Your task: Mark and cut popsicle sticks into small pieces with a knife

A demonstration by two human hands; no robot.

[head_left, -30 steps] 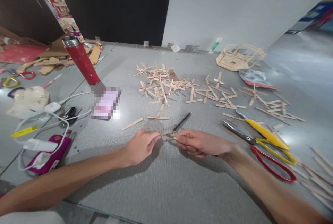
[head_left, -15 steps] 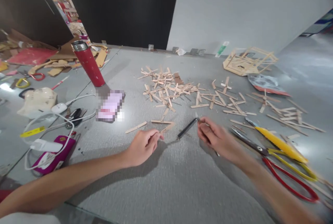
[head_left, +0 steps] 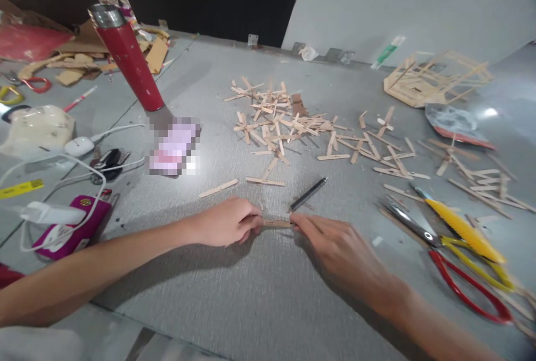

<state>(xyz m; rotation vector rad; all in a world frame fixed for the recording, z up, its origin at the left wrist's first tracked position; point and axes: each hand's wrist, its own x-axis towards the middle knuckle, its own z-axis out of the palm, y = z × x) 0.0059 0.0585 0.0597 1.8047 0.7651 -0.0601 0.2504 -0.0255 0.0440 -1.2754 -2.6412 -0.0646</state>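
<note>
A short wooden craft stick (head_left: 276,223) lies level just above the grey table (head_left: 259,294), held at both ends. My left hand (head_left: 226,221) pinches its left end with curled fingers. My right hand (head_left: 335,243) pinches its right end with its fingertips. A black pen (head_left: 309,194) lies on the table just beyond my right fingertips. Two loose sticks (head_left: 218,188) rest a little beyond my left hand.
A heap of wooden sticks (head_left: 276,120) covers the table's middle, with more at the right. Red and yellow scissors (head_left: 456,249) lie right. A red flask (head_left: 125,59) and a phone (head_left: 173,146) stand left, with cables. A stick frame (head_left: 435,79) sits far right.
My right hand let go of the small tool it held, reached toward the pen, then came back to pinch the stick's right end. The head camera tilted down and right.
</note>
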